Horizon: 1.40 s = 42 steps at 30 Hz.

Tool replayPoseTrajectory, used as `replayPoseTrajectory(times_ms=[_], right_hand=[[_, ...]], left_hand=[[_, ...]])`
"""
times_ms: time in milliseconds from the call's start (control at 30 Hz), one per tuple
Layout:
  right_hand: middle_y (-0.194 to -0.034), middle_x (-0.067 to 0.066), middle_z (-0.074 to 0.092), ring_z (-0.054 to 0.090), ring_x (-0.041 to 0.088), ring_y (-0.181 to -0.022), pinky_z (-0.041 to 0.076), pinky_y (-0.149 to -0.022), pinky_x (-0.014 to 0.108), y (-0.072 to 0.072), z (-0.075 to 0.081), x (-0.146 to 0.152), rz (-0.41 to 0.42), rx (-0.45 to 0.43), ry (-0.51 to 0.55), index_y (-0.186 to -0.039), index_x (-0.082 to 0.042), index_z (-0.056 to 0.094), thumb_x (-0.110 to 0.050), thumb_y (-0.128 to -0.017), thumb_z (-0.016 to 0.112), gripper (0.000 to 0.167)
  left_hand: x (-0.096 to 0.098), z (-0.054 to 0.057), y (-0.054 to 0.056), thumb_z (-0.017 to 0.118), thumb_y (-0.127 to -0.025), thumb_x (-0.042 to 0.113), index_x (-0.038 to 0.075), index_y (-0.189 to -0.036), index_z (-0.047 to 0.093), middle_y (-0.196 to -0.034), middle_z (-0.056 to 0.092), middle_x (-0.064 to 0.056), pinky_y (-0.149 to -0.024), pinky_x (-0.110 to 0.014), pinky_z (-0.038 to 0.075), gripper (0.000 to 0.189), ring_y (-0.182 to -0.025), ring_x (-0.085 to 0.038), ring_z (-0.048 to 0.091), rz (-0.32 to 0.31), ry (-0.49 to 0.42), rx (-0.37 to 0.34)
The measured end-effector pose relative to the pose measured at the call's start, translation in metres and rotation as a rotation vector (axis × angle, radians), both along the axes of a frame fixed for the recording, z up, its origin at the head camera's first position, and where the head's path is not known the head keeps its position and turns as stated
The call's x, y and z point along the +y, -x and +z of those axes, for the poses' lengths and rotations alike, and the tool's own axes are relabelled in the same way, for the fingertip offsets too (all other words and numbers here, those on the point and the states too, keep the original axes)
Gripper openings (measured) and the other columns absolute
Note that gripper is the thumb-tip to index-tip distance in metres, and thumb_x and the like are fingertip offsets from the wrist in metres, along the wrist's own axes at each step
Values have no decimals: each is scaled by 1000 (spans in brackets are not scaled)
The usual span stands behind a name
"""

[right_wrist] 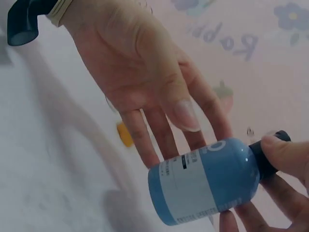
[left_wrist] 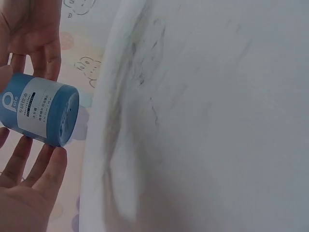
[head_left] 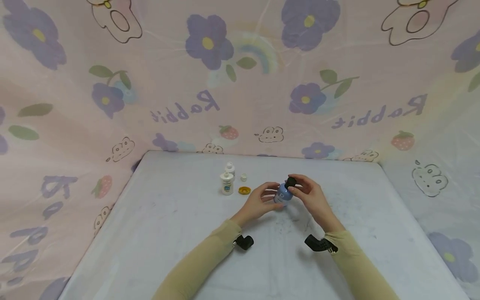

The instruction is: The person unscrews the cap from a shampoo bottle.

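A blue bottle (head_left: 283, 195) with a white label and a black cap (head_left: 290, 182) is held tilted above the white table. My left hand (head_left: 258, 202) holds its body from the left, with the fingers reaching behind it and the thumb near the base. On the other side, my right hand (head_left: 311, 198) pinches the black cap between thumb and fingers. The right wrist view shows the bottle (right_wrist: 203, 181) lying across, its cap still on the neck. In the left wrist view the base end of the bottle (left_wrist: 41, 108) faces right; the cap is outside that view.
Two white bottles stand behind and left of my hands, the front one (head_left: 226, 183) partly covering the rear one (head_left: 230, 167). Beside them lie a small white cap (head_left: 243, 177) and an orange-yellow lid (head_left: 244, 190). Patterned cloth (head_left: 247, 96) rises behind the white table (head_left: 180, 233).
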State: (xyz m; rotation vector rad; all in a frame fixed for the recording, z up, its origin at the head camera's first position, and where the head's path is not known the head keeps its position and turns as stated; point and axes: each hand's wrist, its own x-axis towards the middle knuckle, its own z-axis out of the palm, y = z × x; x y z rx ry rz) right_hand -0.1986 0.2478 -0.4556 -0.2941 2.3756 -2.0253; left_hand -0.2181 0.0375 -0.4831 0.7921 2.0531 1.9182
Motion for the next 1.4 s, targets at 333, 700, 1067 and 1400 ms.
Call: replayPoseTrajectory(times_ms=[333,700,1067,1400], right_hand=[[-130,17,52,57,23,-113,50,-91,30,-14,8,-22,62,-55,37,-136,-8,49,-18,-94,63,46],[-129,17,53,57,23,-113,50,-91,32,-18,9,-39,109,-47,87,-136,-9,51,-18,-94,63,45],[-129,17,52,57,22,-112,50,-91,32,-23,10,-50,120,-73,104,-138,-6,48,-16,-95,62,47],[-133,13,54,51,25,-120,45,-95,27,-24,5,-54,126,-61,88,-138,-11,48,-19,-94,63,47]], left_hand=[[-28,-10,-13,84,-73,7,19,-135,48,-127,51,2,-97,-30,46,73,-118,-20,51,-6,35,3],[-37,-1,-25,81,-76,5,14,-139,45,-128,50,-6,-95,-31,47,73,-118,-26,52,26,54,-14],[-40,-5,-29,84,-73,12,23,-136,47,-125,58,-3,-91,-27,49,74,-111,-16,58,84,90,-13],[-46,-4,-33,85,-72,18,26,-133,52,-122,61,-2,-88,-28,51,69,-108,-15,59,148,116,32]])
